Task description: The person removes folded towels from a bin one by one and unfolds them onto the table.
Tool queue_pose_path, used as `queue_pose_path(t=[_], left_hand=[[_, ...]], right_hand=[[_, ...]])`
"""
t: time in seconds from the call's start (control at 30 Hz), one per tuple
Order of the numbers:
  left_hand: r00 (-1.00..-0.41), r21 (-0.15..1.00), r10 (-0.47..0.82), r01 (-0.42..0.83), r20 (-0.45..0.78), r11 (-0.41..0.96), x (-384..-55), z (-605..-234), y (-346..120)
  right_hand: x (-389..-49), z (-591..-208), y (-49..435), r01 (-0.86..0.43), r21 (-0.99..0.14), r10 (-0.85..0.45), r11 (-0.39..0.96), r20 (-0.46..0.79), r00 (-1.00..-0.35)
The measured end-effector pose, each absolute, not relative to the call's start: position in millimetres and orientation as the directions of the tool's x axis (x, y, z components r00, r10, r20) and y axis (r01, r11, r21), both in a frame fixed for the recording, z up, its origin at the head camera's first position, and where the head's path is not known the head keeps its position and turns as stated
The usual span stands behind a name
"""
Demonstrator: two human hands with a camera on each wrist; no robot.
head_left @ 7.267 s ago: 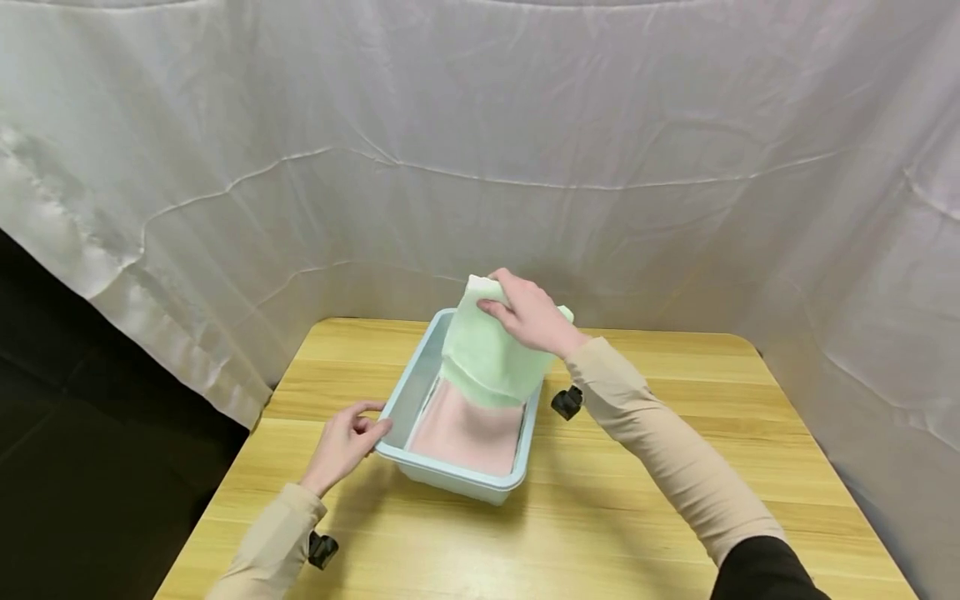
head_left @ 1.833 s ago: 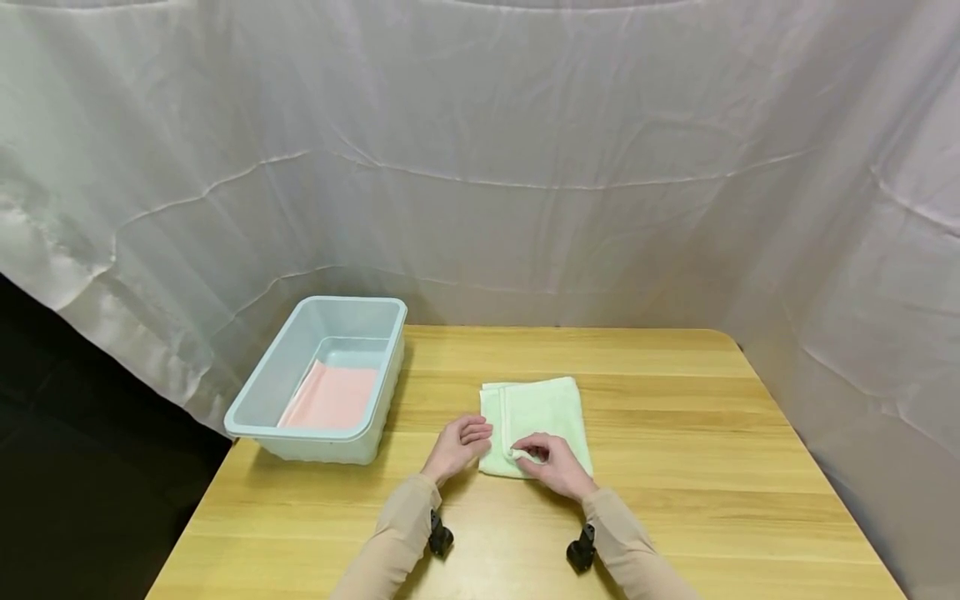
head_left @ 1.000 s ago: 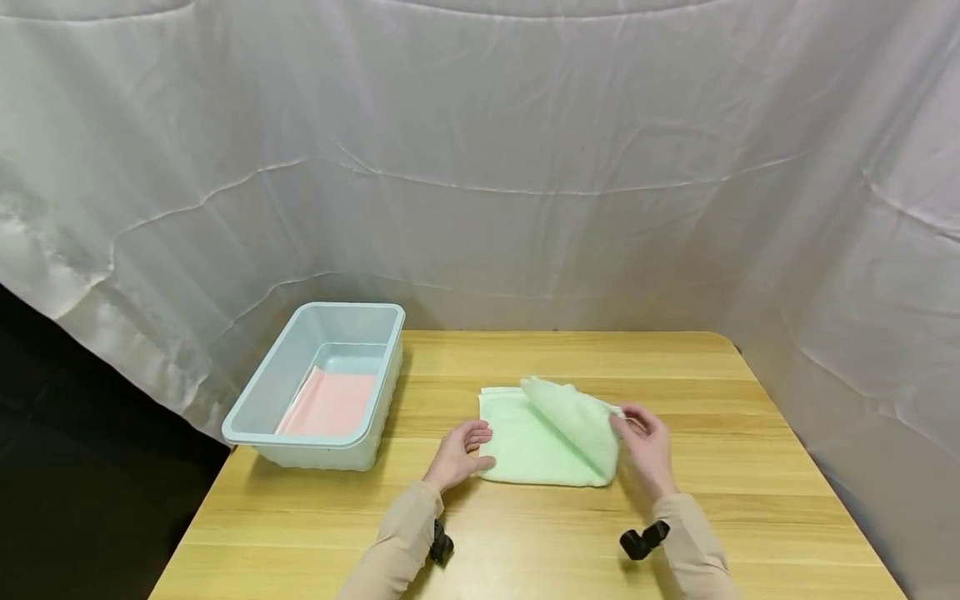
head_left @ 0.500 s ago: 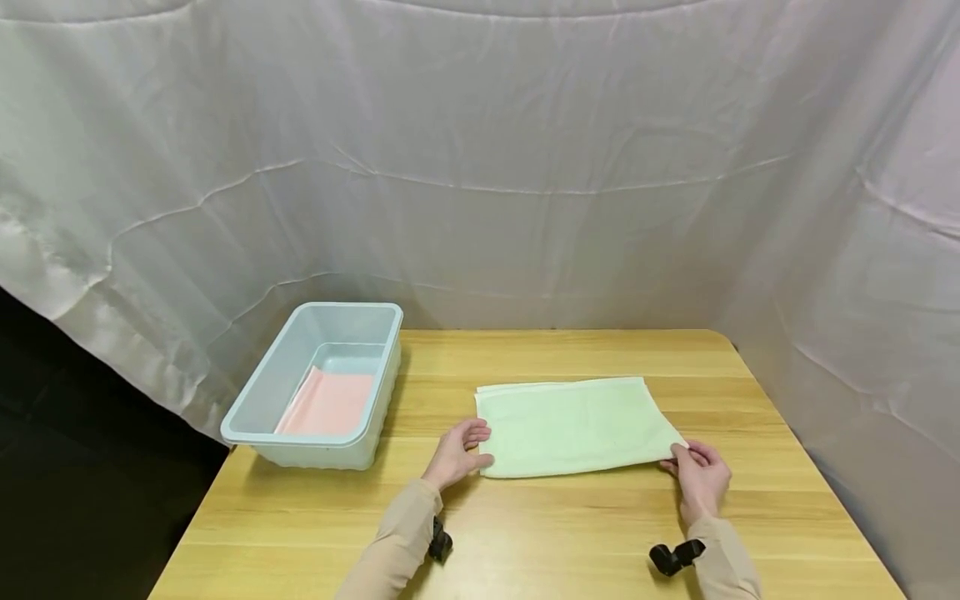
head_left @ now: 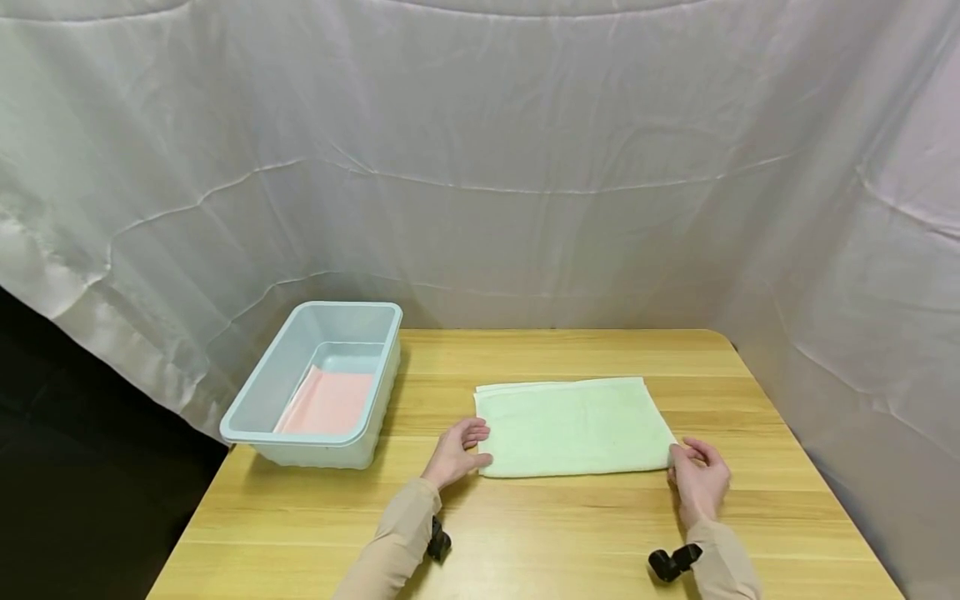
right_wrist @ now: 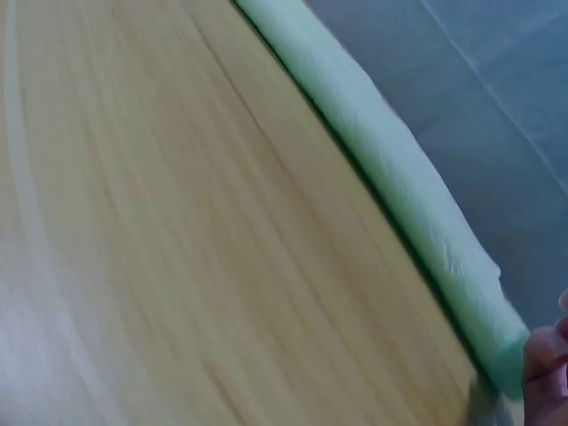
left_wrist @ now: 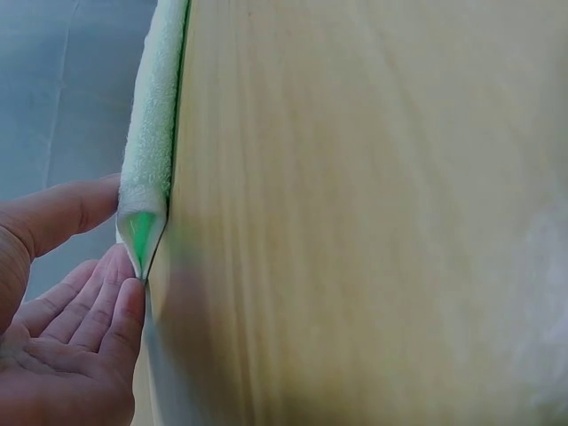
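Note:
A pale green towel point(head_left: 573, 429) lies folded into a long rectangle on the wooden table. At its left end is my left hand point(head_left: 453, 454), fingers fairly straight and thumb touching the near left corner. The left wrist view shows the towel's folded end point(left_wrist: 142, 213) between the thumb point(left_wrist: 71, 213) and the extended fingers. My right hand point(head_left: 699, 483) pinches the near right corner between thumb and fingers. In the right wrist view the towel's near edge point(right_wrist: 382, 151) runs to that hand, mostly out of frame.
A light blue plastic bin point(head_left: 232, 429) stands at the table's left side, with a folded pink cloth point(head_left: 330, 402) inside. Grey curtains point(head_left: 480, 167) hang behind the table point(head_left: 555, 533). Black wrist cameras point(head_left: 673, 563) hang below both sleeves.
The green towel came out of the bin, and the bin now stands farther left. My right hand drew the towel's folded layer open to the right; its corner has since lowered flat.

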State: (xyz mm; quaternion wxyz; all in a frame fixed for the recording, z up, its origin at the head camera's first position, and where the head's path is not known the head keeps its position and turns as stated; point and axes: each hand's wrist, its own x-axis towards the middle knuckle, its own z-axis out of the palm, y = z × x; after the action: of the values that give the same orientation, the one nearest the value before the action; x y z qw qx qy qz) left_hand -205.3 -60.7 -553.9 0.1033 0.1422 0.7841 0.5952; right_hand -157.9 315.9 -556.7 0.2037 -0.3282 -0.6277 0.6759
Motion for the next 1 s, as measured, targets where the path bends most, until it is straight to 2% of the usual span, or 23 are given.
queue_pose_path(t=[0.2, 0.47, 0.63, 0.8, 0.87, 1.0], left_hand=[[-0.936, 0.958, 0.351, 0.115, 0.016, 0.264, -206, -555, -60], [-0.936, 0.965, 0.351, 0.102, 0.012, 0.24, -206, -556, -61], [-0.934, 0.963, 0.356, 0.106, 0.011, 0.25, -206, -556, -61], [-0.929, 0.938, 0.359, 0.196, 0.084, 0.288, -205, -559, -61], [-0.93, 0.929, 0.35, 0.224, 0.113, 0.294, -205, -560, -60], [-0.945, 0.94, 0.315, 0.185, 0.09, 0.286, -206, -559, -56]], right_hand=[[-165, -553, 293, 0.057, -0.991, 0.617, -0.119, -0.119, -0.778], [-169, -543, 260, 0.104, -0.993, 0.444, -0.061, -0.12, -0.888], [-171, -542, 240, 0.118, -0.993, 0.368, -0.018, -0.117, -0.922], [-176, -544, 225, 0.122, -0.992, 0.313, 0.039, -0.104, -0.944], [-178, -546, 220, 0.124, -0.988, 0.291, 0.088, -0.093, -0.952], [-178, -550, 214, 0.143, -0.969, 0.258, 0.204, -0.088, -0.962]])
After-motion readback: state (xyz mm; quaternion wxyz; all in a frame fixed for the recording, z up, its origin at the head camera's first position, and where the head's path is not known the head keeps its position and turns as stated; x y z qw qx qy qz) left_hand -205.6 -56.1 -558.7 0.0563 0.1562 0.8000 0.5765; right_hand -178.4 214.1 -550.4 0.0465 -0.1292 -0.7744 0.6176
